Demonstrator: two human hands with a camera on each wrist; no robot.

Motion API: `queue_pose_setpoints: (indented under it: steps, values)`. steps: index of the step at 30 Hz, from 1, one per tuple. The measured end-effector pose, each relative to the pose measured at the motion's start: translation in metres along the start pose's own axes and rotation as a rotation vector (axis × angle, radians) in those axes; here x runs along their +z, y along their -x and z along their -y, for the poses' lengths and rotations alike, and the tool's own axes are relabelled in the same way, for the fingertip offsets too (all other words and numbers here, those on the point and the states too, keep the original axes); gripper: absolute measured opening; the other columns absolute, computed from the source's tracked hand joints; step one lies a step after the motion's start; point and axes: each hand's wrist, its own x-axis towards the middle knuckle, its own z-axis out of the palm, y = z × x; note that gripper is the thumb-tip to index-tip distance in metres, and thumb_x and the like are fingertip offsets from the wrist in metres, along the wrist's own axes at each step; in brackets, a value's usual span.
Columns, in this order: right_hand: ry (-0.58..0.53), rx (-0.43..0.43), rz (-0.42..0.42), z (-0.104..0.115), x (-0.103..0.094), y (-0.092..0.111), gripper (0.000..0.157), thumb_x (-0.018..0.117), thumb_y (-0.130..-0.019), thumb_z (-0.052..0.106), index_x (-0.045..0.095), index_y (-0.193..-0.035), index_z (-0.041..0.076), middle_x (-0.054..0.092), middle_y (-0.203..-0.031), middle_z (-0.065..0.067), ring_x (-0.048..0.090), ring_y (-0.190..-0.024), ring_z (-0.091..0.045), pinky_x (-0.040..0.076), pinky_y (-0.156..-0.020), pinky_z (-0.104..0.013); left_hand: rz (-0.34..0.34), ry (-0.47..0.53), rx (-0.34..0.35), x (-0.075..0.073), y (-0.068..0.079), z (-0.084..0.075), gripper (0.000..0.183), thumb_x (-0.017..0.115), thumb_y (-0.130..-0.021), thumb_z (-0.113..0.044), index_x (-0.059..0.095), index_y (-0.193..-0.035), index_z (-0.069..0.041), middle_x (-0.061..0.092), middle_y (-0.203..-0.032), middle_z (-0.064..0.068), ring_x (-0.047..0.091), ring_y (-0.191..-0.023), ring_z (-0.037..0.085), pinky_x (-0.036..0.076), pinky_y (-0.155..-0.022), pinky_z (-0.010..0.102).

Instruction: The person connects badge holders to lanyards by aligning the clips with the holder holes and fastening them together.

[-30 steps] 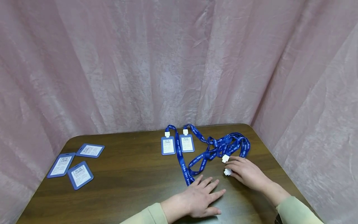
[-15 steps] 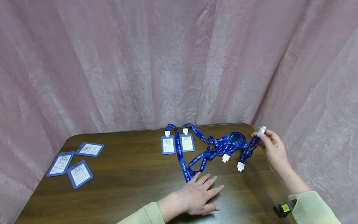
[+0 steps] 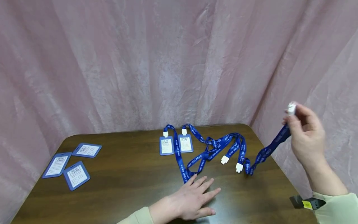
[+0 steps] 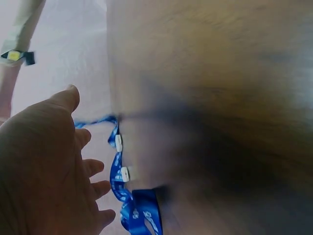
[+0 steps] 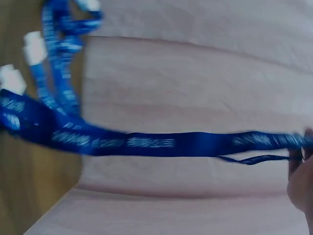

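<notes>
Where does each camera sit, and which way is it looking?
Head: worn on the head, facing forward and down at the table, the card holders and the pink curtain; the left hand, right hand and sleeves show.
Left wrist: on that wrist, looking past the left hand toward the lanyards; part of the right arm shows.
Right wrist: on that wrist, looking along the held lanyard; a bit of the right hand shows.
Head and right wrist both show the held lanyard.

A brown wooden table (image 3: 128, 168) bears three loose blue badges (image 3: 77, 176), two clipped badges (image 3: 167, 146) and overlapping blue lanyards (image 3: 222, 143) with white clips (image 3: 239, 168).
</notes>
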Motion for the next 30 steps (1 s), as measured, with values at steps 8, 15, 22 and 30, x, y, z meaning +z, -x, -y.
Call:
queue_pose_setpoints:
  steps: [8,15,22,30]
  values:
    - [0.794,-0.112,0.885,-0.041,0.037,0.117,0.041,0.08,-0.09,0.017,0.07,-0.13,0.018,0.067,-0.117,0.014,0.063,-0.104,-0.007,0.055,-0.084,-0.031,-0.012,0.043,0.01,0.013,0.04,0.014,0.07,0.026,-0.105,-0.065,0.025,-0.164,-0.029,0.025,-0.168,0.009,0.022,-0.153,0.032,0.026,-0.118,0.061]
    - [0.773,-0.116,1.085,-0.07,0.06,0.171,0.029,0.079,-0.092,0.028,0.075,-0.12,0.022,0.066,-0.116,0.014,0.061,-0.105,-0.008,0.054,-0.087,-0.037,-0.055,0.002,-0.004,0.023,0.063,0.027,0.068,0.025,-0.107,-0.063,0.03,-0.163,-0.025,0.029,-0.166,0.01,0.026,-0.152,0.033,0.028,-0.116,0.062]
    - [0.756,-0.057,1.148,-0.076,0.072,0.184,0.037,0.075,-0.094,0.042,0.072,-0.128,0.028,0.063,-0.124,0.015,0.058,-0.114,-0.01,0.05,-0.096,-0.045,-0.075,0.028,-0.031,0.024,0.078,0.026,0.069,0.027,-0.106,-0.063,0.028,-0.164,-0.025,0.026,-0.168,0.01,0.025,-0.153,0.034,0.027,-0.116,0.063]
    - [0.771,0.08,1.13,-0.072,0.063,0.189,0.034,0.073,-0.095,0.044,0.072,-0.127,0.032,0.062,-0.131,0.012,0.056,-0.122,-0.014,0.05,-0.099,-0.049,-0.017,0.12,-0.143,0.018,0.102,0.037,0.071,0.031,-0.104,-0.066,0.027,-0.164,-0.029,0.021,-0.169,0.008,0.022,-0.153,0.035,0.021,-0.117,0.066]
